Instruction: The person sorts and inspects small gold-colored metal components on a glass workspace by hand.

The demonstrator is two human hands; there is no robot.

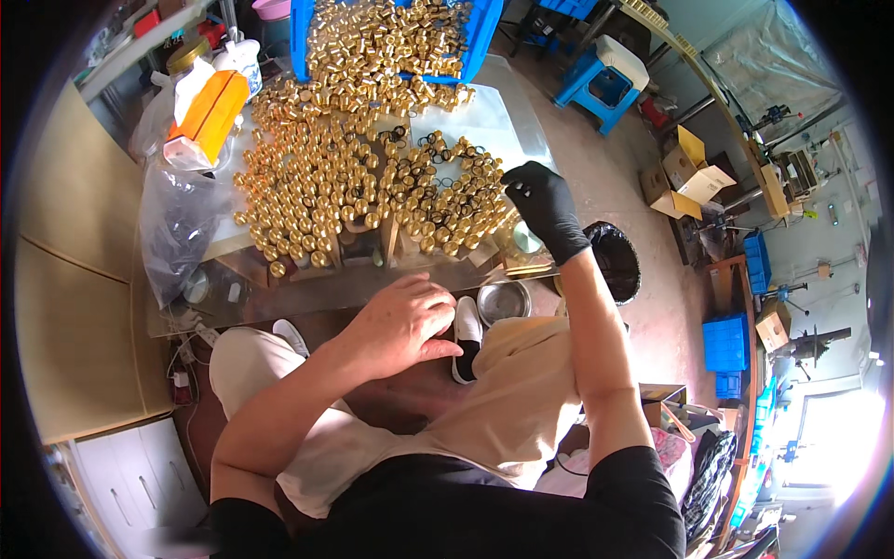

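Observation:
Many small gold-coloured metal caps (317, 191) lie spread over the table, with black rubber rings (470, 168) among those on the right. My right hand (545, 210), in a black glove, hovers by the right edge of this spread. Its fingers are curled together, and whatever they may hold is hidden. My bare left hand (400, 326) is in front of the table's near edge, above my lap. The fingers bend loosely and the thumb stands apart from them, with nothing visible in between.
A blue crate (300, 42) tips more caps onto the table's far side. An orange tissue pack (209, 116) and clear plastic bag (182, 224) lie at left. Below the near edge sits a metal bowl (504, 303); a black-lined bin (615, 265) stands right, a blue stool (603, 88) farther back.

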